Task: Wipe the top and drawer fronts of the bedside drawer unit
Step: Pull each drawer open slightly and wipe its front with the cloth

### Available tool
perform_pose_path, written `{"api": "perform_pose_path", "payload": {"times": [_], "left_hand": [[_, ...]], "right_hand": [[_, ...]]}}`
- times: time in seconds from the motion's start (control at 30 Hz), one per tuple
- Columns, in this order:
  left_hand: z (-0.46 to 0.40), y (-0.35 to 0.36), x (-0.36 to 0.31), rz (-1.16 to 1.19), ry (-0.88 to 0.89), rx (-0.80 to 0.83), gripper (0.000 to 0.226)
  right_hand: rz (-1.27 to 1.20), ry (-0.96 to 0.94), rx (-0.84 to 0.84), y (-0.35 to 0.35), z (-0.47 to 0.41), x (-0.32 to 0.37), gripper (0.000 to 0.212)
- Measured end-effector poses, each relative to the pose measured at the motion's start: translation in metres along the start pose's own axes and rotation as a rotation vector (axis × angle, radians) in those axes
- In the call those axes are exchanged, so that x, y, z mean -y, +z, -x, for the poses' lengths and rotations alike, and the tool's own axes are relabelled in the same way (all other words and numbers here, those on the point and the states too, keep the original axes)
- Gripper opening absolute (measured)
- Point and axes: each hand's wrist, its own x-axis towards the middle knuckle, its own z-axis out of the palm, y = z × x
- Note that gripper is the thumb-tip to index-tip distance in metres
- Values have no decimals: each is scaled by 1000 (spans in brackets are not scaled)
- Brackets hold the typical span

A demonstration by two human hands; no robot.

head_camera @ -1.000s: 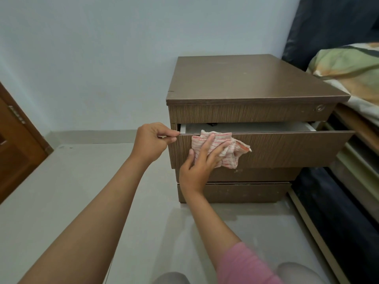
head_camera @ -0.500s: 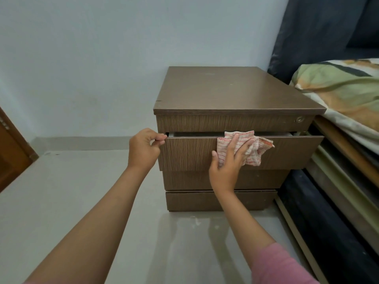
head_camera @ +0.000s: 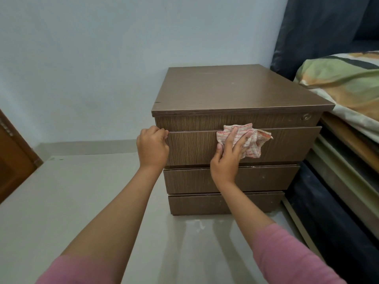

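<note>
Drawers of a brown wood-grain bedside drawer unit [head_camera: 235, 93] fill the centre of the head view: four fronts are stacked under the flat top. The second front from the top [head_camera: 194, 146] is nearly flush with the fronts around it, so no contents are visible in any drawer. A round lock [head_camera: 305, 117] sits at the right end of the uppermost front. The left hand [head_camera: 152, 147] curls its fingers over the upper left corner of the second front, gripping its edge. The right hand [head_camera: 227, 158] lies with straight, spread fingers on a crumpled white cloth with red stripes [head_camera: 251, 140], pressing it flat against the same front near its upper middle. Both forearms end in pink sleeves [head_camera: 287, 255]. The unit stands on a pale glossy floor [head_camera: 71, 201] against a light blue wall [head_camera: 102, 58]. A brown wooden door [head_camera: 12, 160] shows at the left edge. To the right, just beside the unit, is a bed with a green and orange patterned pillow [head_camera: 344, 78] and a dark headboard [head_camera: 320, 31].
</note>
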Motion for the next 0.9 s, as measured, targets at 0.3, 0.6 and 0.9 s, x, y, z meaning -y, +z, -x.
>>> {"api": "perform_pose_path", "payload": {"times": [0.3, 0.6, 0.9], "left_hand": [[22, 0, 1, 86, 3, 51, 26], [119, 25, 30, 103, -116, 230, 40], [130, 46, 43, 78, -148, 261, 37]], "right_hand": [[50, -20, 21, -3, -2, -3, 60], [43, -32, -10, -10, -3, -21, 61], [-39, 15, -116, -2, -3, -22, 58]]}}
